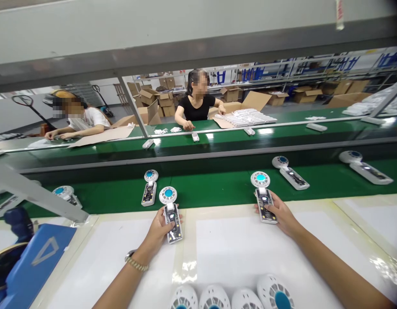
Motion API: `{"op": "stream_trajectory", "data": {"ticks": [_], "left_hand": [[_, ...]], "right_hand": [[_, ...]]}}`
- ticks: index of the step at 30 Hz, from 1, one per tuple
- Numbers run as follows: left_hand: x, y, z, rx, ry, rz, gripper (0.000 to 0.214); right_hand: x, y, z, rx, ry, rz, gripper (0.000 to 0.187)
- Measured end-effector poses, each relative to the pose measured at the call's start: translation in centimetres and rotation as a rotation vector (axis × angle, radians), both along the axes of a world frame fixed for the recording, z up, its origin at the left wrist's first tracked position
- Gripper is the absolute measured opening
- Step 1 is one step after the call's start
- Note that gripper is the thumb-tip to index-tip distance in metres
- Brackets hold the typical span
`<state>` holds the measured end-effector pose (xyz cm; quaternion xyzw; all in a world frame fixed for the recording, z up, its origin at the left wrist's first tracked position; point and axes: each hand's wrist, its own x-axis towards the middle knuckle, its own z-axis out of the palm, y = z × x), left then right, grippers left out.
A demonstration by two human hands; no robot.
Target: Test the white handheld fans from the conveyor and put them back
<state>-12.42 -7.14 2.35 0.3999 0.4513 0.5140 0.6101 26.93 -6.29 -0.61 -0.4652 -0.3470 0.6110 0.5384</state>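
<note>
Left hand [158,229] is curled round the handle of a white handheld fan [173,223], and the right hand [280,214] is closed the same way on a second fan [265,206]. Both have the circuit board showing and sit right at the worktop's [104,253] edge by the green conveyor belt [198,193]. More fans [290,178] lie on the belt, and a row of fan heads [214,298] sits along the near edge. Across the line, an open cardboard carton [256,101] has white units [246,118] piled on it. Blue signs [391,60] on the far racking are too blurry to read.
</note>
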Motion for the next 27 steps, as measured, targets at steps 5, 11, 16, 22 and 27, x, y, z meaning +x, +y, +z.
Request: {"op": "stream_trajectory", "data": {"ticks": [5, 11, 16, 22, 27], "left_hand": [[0.0, -0.1, 0.2, -0.008, 0.007, -0.002, 0.060], [0.1, -0.2, 0.7, -0.065, 0.008, -0.005, 0.065], [0.2, 0.0, 1.0, -0.114, -0.060, 0.013, 0.058], [-0.9, 1.3, 1.7, -0.265, -0.209, 0.063, 0.047], [-4.1, 5.7, 2.3, -0.338, 0.143, 0.244, 0.050]], "right_hand": [[0.3, 0.1, -0.5, 0.005, 0.006, 0.014, 0.077], [0.2, 0.0, -0.4, -0.009, -0.015, 0.010, 0.079], [0.2, -0.2, 0.4, 0.045, -0.006, 0.027, 0.065], [2.0, 1.1, 1.5, -0.033, 0.042, 0.015, 0.071], [6.5, 5.3, 1.8, -0.059, -0.294, -0.208, 0.071]]}}
